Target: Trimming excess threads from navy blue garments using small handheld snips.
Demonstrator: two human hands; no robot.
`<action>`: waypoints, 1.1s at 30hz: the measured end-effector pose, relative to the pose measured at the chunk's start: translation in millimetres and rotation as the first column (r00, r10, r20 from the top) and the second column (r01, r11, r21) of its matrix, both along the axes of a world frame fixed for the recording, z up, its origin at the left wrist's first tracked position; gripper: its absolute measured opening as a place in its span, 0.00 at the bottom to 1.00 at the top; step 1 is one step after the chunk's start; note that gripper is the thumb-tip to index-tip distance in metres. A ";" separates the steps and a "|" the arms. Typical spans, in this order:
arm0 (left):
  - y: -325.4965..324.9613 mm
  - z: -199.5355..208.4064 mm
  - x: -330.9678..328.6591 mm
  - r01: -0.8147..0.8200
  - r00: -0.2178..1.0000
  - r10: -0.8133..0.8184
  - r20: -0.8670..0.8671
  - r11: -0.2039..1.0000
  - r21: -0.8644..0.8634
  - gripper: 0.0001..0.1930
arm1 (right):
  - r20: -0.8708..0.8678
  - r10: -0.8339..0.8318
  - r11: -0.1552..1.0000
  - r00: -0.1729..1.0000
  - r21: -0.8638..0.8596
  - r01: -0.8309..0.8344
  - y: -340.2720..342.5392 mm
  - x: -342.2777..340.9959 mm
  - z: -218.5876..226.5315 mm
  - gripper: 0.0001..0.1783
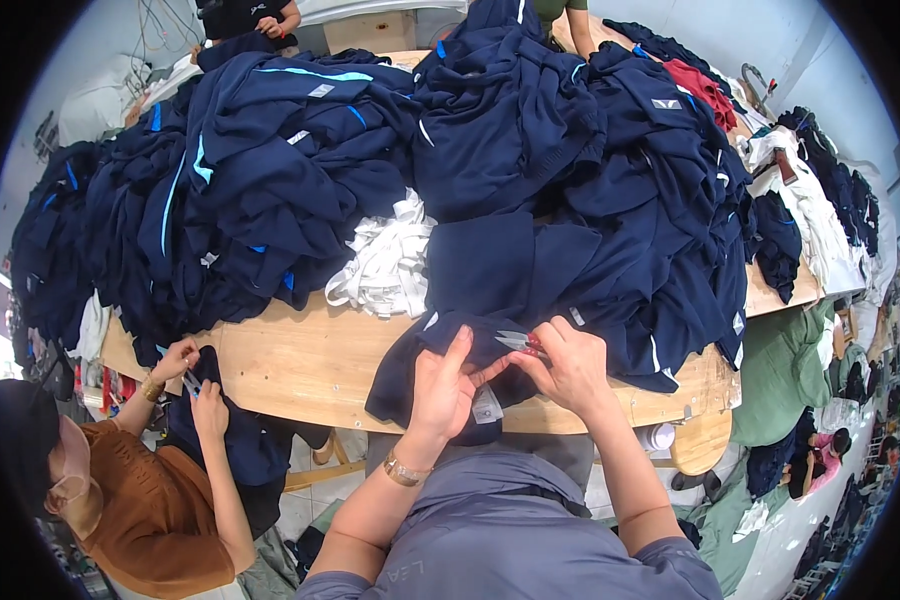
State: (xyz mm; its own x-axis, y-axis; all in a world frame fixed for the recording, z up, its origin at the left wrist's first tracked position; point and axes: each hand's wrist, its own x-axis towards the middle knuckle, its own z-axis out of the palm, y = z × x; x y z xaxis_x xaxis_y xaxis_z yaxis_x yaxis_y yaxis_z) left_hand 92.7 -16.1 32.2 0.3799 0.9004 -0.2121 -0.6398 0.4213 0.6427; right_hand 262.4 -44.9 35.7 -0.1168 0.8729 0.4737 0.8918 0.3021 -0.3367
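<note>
In front of me at the table's near edge lies a navy garment (394, 385), partly hanging over the edge, with a white label (486, 406) showing below my hands. My left hand (442, 390) grips its cloth, thumb up along the fabric and fingers curled toward my right hand. My right hand (570, 368) is closed round small thread snips (515, 341) with red handles. The blades point left, over the cloth and close to my left thumb. Exactly where the blades meet the fabric is too small to tell.
Large heaps of navy garments (270, 160) cover the wooden table (300, 355). A pile of white strips (385, 262) sits mid-table. At left, a co-worker in a brown top (160, 490) handles dark cloth; other people stand across the table. A wooden stool (700, 442) is at right.
</note>
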 end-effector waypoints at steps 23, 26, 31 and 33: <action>-8.8 -1.7 5.8 -0.020 0.998 0.020 -0.055 1.000 0.000 0.14 | -0.666 0.085 0.996 0.741 0.028 -0.089 3.6 -24.2 7.8 0.22; -10.4 -6.0 5.9 -0.020 0.998 0.022 -0.051 0.999 0.027 0.16 | -0.511 0.216 0.976 0.832 0.100 -0.192 12.5 -26.5 4.9 0.18; -4.5 -11.7 -8.6 0.020 0.994 -0.021 -0.103 1.000 -0.019 0.20 | -0.390 0.301 0.948 0.870 0.019 -0.319 6.4 -22.7 7.5 0.14; -1.8 -13.4 -8.7 0.008 0.990 -0.018 -0.140 0.997 -0.073 0.21 | -0.462 0.340 0.902 0.819 -0.088 -0.424 -2.3 -25.7 6.6 0.17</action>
State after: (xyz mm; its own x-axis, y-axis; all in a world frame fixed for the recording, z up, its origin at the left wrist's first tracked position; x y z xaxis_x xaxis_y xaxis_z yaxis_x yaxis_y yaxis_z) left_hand 84.0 -17.9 18.8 0.3536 0.8759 -0.3284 -0.5391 0.4777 0.6937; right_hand 236.6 -47.2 42.2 -0.2823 0.8741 0.3952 0.4726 0.4852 -0.7357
